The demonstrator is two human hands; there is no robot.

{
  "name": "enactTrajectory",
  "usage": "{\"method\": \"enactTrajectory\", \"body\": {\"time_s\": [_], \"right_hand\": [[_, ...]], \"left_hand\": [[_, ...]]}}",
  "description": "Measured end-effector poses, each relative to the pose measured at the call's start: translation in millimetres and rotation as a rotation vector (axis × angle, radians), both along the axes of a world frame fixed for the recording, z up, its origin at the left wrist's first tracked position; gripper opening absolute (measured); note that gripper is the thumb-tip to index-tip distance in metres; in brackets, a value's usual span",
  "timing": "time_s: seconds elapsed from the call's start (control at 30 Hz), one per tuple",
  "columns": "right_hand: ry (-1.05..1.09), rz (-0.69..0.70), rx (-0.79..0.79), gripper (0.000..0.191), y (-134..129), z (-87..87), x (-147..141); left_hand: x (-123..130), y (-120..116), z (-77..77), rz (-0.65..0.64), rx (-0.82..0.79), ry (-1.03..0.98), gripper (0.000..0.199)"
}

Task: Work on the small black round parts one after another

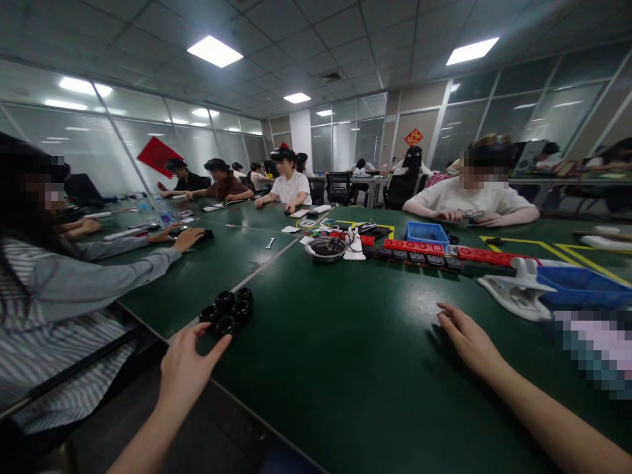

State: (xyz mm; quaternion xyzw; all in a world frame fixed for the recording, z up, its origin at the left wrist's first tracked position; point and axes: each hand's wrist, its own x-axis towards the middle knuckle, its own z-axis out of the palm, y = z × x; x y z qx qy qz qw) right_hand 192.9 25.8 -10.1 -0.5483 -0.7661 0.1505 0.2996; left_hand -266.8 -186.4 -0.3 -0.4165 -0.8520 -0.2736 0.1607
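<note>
Several black ring-shaped parts point(226, 313) stand grouped on the green table near its left edge. My left hand point(190, 352) is at their near side, thumb and index finger spread apart. I cannot tell whether the fingertips touch the nearest ring. Off to the right, my right hand point(461, 336) is open over the table with nothing in it, its fingers pointing left and forward. Nearest to it is a white moulded plastic part point(518, 293), farther right and apart from the hand.
Ahead are a metal bowl point(326, 250) with dark contents, a white stand point(354, 245), a row of red-and-black parts point(419, 253) and blue bins point(427, 233). A wrench point(270, 243) lies beyond the rings. One co-worker's arm point(108, 276) reaches over the table at left; another person point(474, 191) sits opposite.
</note>
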Motion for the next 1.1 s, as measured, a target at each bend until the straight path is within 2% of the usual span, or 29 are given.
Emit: {"method": "enactTrajectory", "body": {"time_s": [0.1,0.27,0.5,0.7,0.83,0.97,1.03,1.1], "right_hand": [[-0.006,-0.004,0.005,0.049,1.0,-2.4,1.2],[-0.013,-0.003,0.001,0.049,-1.7,0.0,-0.2],[-0.024,0.008,-0.01,0.049,-3.2,1.7,-1.6],[-0.038,0.019,-0.044,0.049,-6.0,7.9,-3.0],[-0.014,0.034,-0.046,0.049,-6.6,8.0,-2.9],[0.041,0.029,-0.038,0.047,-4.5,5.7,-4.3],[0.113,0.007,-0.044,0.045,-7.8,15.9,-7.0],[0.236,0.027,-0.07,0.041,-20.5,40.4,-10.8]], "left_hand": [[9.8,3.1,-7.7,0.055,-0.139,0.017,0.062],[12.8,9.6,-4.1,0.032,-0.257,-0.031,0.063],[17.2,13.5,1.7,-0.005,-0.283,-0.007,0.053],[17.3,-4.4,-3.8,-0.073,-0.244,-0.103,0.049],[42.1,-13.1,-7.3,-0.261,-0.24,-0.212,0.047],[94.4,6.4,4.8,-0.546,-0.346,-0.296,0.045],[124.6,27.2,13.3,-0.677,-0.392,-0.316,0.048],[155.7,52.2,19.7,-0.787,-0.43,-0.326,0.052]]}}
